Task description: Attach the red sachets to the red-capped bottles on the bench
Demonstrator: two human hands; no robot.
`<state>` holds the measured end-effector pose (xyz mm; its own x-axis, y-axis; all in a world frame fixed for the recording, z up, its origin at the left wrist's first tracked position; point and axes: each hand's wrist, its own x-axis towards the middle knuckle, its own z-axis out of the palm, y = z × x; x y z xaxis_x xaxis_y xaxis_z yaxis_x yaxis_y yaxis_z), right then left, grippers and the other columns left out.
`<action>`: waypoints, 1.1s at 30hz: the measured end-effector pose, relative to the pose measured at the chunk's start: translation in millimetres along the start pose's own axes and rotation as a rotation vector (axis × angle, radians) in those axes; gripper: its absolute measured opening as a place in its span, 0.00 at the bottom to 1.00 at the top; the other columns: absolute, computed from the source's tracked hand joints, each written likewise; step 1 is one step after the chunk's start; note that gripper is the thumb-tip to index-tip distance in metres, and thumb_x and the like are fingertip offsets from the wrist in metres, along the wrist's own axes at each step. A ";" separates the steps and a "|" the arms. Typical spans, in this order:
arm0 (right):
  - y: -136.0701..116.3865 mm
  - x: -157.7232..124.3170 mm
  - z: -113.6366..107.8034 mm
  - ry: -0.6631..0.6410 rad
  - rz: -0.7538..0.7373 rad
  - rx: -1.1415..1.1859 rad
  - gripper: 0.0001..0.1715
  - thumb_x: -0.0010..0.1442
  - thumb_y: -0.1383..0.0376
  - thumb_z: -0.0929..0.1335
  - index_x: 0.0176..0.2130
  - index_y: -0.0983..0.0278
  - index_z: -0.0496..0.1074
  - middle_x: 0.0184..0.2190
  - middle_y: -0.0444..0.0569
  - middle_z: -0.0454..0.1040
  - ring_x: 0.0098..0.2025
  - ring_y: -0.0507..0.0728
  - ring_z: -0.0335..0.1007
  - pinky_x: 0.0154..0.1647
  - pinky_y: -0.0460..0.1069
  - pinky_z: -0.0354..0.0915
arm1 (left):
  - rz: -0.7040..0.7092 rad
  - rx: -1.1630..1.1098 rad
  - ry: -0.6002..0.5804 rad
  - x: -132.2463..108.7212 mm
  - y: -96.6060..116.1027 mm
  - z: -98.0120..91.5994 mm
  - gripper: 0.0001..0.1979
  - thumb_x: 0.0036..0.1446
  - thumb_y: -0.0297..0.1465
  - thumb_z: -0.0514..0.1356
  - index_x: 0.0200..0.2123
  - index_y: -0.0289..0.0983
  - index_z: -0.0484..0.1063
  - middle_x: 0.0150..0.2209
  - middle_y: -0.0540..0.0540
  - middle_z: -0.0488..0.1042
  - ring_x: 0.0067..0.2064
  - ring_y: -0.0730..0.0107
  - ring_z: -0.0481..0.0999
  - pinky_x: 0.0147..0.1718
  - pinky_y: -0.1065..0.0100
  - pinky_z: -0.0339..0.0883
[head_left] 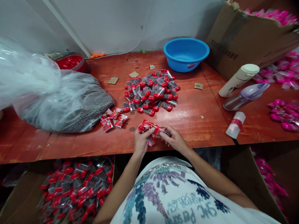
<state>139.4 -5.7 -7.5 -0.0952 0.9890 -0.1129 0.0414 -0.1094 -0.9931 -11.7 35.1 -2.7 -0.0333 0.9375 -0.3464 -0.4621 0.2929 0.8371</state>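
A glossy red printed packet (146, 125), marked with small yellow and black patches, slants down to the right in the left hand (140, 140), above the front edge of the worktop (201, 130), with a pink-and-red flap hanging beneath it. At its right end sits a small clear tube (166, 133) with dark contents, tilted the same way and partly hidden by the fingers of the right hand (174, 139).

On the tabletop (201, 129) we are counting one blue basin (185, 62), two bottles (238, 81), three brown squares (113, 80), four loose red packets (107, 124) and one banded roll (236, 124).
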 end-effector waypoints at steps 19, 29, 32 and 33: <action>-0.3 2.5 2.3 0.057 -0.120 0.029 0.19 0.56 0.61 0.69 0.47 0.61 0.74 0.37 0.45 0.77 0.33 0.52 0.72 0.35 0.45 0.68 | -0.014 -0.067 0.059 -7.0 7.0 7.2 0.19 0.34 0.26 0.72 0.33 0.33 0.74 0.25 0.53 0.74 0.20 0.78 0.70 0.17 0.77 0.63; 0.4 4.2 -2.9 0.017 -0.098 0.040 0.17 0.56 0.60 0.69 0.46 0.62 0.72 0.35 0.45 0.76 0.33 0.52 0.71 0.35 0.45 0.66 | -0.048 0.077 0.002 -7.5 12.4 1.7 0.16 0.35 0.29 0.72 0.30 0.32 0.73 0.22 0.53 0.72 0.18 0.79 0.67 0.16 0.76 0.62; 2.3 3.7 -3.5 0.026 -0.070 0.036 0.17 0.56 0.59 0.69 0.45 0.62 0.71 0.33 0.44 0.74 0.30 0.50 0.68 0.31 0.44 0.64 | -0.056 0.112 -0.022 -7.3 17.5 2.1 0.20 0.35 0.29 0.73 0.36 0.32 0.75 0.25 0.52 0.74 0.19 0.80 0.67 0.17 0.76 0.62; 3.3 3.5 -3.3 0.027 -0.054 0.039 0.17 0.56 0.58 0.69 0.45 0.62 0.71 0.32 0.44 0.73 0.28 0.49 0.66 0.28 0.43 0.63 | -0.061 0.123 -0.034 -7.2 18.8 2.0 0.22 0.35 0.29 0.73 0.38 0.33 0.75 0.26 0.51 0.75 0.20 0.80 0.68 0.18 0.76 0.62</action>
<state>142.5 -2.3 -11.1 -0.0690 0.9959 -0.0586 -0.0021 -0.0589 -0.9983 -18.3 34.2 16.3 0.0227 0.9225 -0.3854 -0.3503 0.3684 0.8611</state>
